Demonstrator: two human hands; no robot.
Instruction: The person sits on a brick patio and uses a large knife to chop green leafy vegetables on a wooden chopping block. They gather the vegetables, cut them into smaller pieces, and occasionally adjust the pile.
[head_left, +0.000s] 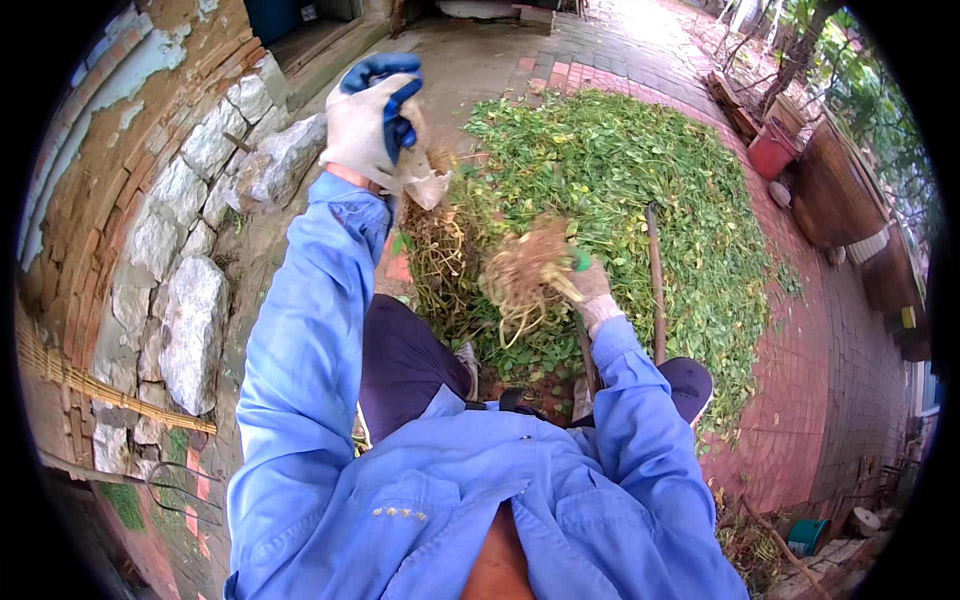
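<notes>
My left hand (365, 124), in a white knit glove with blue-coated fingers, is raised at the upper left with its fingers curled. Whether it holds anything is hard to see. Pale torn material (426, 186) shows beside its wrist. My right hand (592, 289), in a pale glove with a green fingertip, grips a blurred bunch of plant stems with brown fibrous roots (525, 270). A pile of uprooted stems and roots (439, 262) lies below my left hand. Beyond it spreads a broad layer of cut green leaves (622, 165).
A wooden handle (657, 285) lies over the leaves by my right knee. Rough stones (193, 334) line the wall at left. Along the right stand a red bucket (772, 148) and large brown vats (836, 184) on brick paving (795, 405).
</notes>
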